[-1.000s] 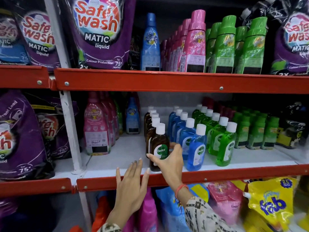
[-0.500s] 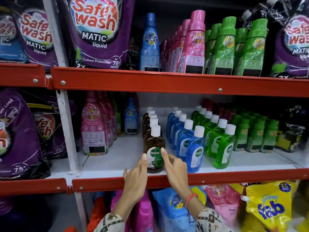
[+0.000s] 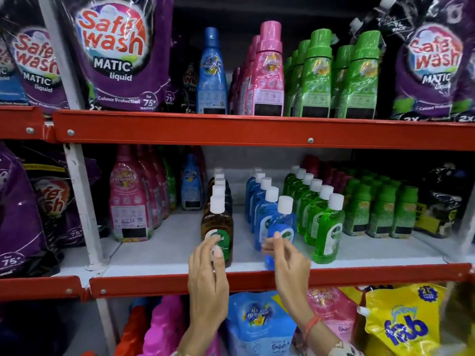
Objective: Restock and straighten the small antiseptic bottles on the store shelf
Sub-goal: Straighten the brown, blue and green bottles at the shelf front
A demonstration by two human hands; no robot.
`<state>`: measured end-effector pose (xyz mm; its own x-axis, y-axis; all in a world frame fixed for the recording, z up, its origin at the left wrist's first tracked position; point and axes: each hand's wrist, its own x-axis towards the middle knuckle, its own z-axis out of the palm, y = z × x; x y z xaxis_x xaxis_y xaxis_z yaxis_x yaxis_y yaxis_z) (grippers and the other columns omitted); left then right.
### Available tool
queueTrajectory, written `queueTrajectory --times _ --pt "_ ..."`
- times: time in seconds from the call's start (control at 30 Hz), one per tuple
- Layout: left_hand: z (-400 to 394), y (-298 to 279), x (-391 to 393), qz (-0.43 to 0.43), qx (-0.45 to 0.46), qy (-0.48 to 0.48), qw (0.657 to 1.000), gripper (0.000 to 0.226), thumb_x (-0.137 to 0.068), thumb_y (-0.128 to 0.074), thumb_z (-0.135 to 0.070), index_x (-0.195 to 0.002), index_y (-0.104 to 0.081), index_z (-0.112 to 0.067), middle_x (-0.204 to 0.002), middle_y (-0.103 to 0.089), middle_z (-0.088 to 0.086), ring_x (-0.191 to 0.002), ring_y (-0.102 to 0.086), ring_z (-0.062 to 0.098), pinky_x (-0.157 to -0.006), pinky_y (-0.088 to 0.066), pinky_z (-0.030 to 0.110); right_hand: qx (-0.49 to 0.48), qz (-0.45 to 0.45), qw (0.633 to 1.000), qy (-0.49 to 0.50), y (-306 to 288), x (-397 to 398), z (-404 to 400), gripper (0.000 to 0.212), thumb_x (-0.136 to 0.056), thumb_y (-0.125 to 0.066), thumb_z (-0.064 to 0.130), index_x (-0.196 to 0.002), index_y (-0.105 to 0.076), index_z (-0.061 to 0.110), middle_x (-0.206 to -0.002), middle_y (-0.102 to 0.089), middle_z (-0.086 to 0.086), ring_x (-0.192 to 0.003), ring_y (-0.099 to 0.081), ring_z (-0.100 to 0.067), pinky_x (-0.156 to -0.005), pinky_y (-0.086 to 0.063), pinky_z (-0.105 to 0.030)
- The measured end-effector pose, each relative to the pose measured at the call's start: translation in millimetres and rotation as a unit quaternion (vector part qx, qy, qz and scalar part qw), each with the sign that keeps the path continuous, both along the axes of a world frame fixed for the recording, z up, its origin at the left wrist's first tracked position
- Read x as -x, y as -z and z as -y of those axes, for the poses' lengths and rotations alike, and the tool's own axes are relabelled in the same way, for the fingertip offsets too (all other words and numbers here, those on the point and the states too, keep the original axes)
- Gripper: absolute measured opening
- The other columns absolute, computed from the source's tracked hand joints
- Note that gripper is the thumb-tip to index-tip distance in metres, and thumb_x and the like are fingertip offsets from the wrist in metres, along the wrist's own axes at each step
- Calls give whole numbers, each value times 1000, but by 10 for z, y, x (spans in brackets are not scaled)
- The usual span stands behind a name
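Three rows of small white-capped antiseptic bottles stand on the middle shelf. The front brown bottle leads the left row, the front blue bottle the middle row, and the front green bottle the right row. My left hand reaches up over the red shelf edge, its fingertips against the lower front of the brown bottle. My right hand is loosely curled in front of the blue bottle, one fingertip at its label. Neither bottle is lifted.
Pink softener bottles stand left of the rows and small green bottles to the right. Purple detergent pouches and tall bottles fill the shelf above. Refill pouches, one yellow, hang below the shelf edge.
My right hand has left the brown bottle and moved right to the front blue bottle. My left hand has stayed at the brown bottle, which stands at the shelf front.
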<state>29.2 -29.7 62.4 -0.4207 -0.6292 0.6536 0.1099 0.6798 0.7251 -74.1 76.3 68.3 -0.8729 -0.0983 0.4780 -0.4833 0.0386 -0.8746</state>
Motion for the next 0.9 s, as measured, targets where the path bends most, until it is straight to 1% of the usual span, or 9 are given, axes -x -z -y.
queueTrajectory --times 0.07,0.13,0.23,0.3,0.37,0.5,0.67,0.77,0.9 --pt "-195 -64 107 3 -36 42 998 50 -90 -19 -58 -120 -52 -35 -123 -58 -14 -115 -45 -9 -100 -33 11 45 30 998 23 -26 147 -149 37 -100 -48 33 -74 -71 20 -71 -76 6 -70 -73 -14 -78 -58 -44" --pt "-363 -107 236 18 -112 99 989 68 -85 -17 -71 -128 -52 -30 -130 -58 -12 -121 -49 -3 -108 -36 21 55 49 997 37 -59 292 -274 35 -99 -49 31 -74 -69 19 -68 -74 1 -71 -73 -16 -79 -58 -44" --pt "-517 -135 414 83 -207 157 962 102 -67 -8 -91 -145 -35 -30 -149 -45 -4 -136 -42 11 -119 -28 42 3 64 997 32 -105 486 -385 36 -100 -46 30 -81 -67 9 -76 -71 -9 -82 -68 -31 -77 -51 -43" --pt "-570 -172 487 148 -252 182 939 118 -55 -7 -99 -148 -29 -31 -155 -36 -3 -141 -35 14 -122 -20 45 -41 88 995 17 -137 582 -409 45 -100 -44 32 -83 -68 -1 -77 -66 -16 -83 -62 -36 -74 -44 -39" --pt "-605 -193 535 185 -269 204 923 127 -46 -5 -102 -147 -32 -29 -154 -38 -2 -140 -37 17 -122 -20 47 -79 117 990 -3 -133 641 -412 57 -99 -43 39 -81 -70 -8 -80 -69 -21 -82 -63 -36 -77 -47 -41" --pt "-641 -216 565 187 -284 211 916 129 -43 -5 -104 -145 -36 -32 -154 -39 -4 -139 -39 16 -122 -15 45 -100 128 987 -13 -47 684 -397 65 -94 -45 49 -65 -65 -6 -73 -70 -21 -75 -65 -35 -78 -53 -46" --pt "-566 -289 564 165 -302 212 915 132 -44 -16 -104 -147 -36 -23 -154 -39 -1 -137 -42 16 -121 -20 37 -66 122 989 -59 194 878 -356 98 -68 -39 85 -77 -68 -8 -74 -74 -21 -75 -72 -38 -77 -57 -57" --pt "-529 -318 551 175 -294 218 914 107 -66 -11 -83 -147 -35 -17 -152 -41 5 -138 -41 19 -119 -22 34 -63 106 990 -74 151 799 -376 86 -72 -44 72 -84 -63 -12 -78 -71 -27 -80 -70 -44 -77 -55 -62" --pt "-484 -276 558 183 -273 224 918 99 -69 -11 -76 -145 -37 -17 -150 -43 6 -137 -42 19 -116 -24 31 -59 102 991 -71 112 730 -392 83 -71 -44 66 -84 -61 -14 -83 -70 -31 -83 -68 -46 -79 -54 -63"
